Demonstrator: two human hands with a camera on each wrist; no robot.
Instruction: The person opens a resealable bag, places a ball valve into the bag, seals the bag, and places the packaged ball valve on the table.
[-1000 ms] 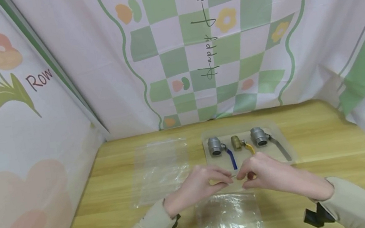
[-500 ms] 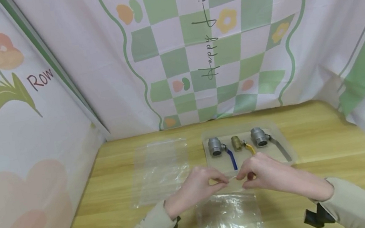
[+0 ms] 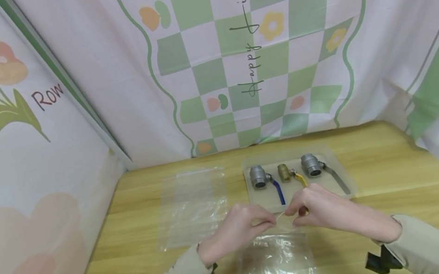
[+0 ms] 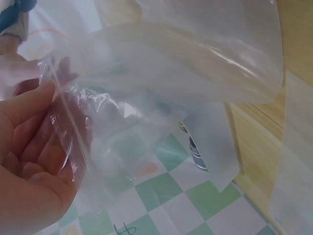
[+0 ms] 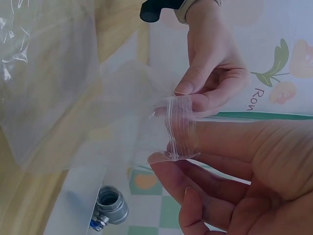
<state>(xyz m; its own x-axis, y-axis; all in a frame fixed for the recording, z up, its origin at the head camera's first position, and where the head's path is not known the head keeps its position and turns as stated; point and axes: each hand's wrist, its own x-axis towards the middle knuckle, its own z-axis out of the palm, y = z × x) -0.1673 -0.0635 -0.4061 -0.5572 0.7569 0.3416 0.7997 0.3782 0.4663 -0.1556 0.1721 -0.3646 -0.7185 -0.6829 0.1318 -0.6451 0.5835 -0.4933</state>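
Holds a clear zip bag (image 5: 178, 115) up by its mouth, pinched between the two hands at the near edge of a tray (image 3: 262, 202). Grips one end of the zip strip in the left hand (image 3: 240, 225), between thumb and forefinger, with the remaining fingers bent behind the film in the left wrist view. Grips the other end in the right hand (image 3: 323, 204), with forefinger tip at the strip's corner and thumb showing through the plastic; cannot tell whether inside the bag or behind it. Bends the other right fingers loosely, apart from the bag. Bridges the narrow gap between both sets of fingertips with the strip, seen from the head as a thin pale line. Has glinting clear film (image 3: 278, 269) on the tabletop (image 3: 387, 165) nearer the body, too see-through to tell whether separate from the held bag. Has a flat clear bag (image 3: 193, 206) left of the tray. Faces, inside the tray, a blue-handled valve (image 3: 258, 177), a yellow-handled brass valve (image 3: 284, 173) and a grey-handled valve (image 3: 311, 165).
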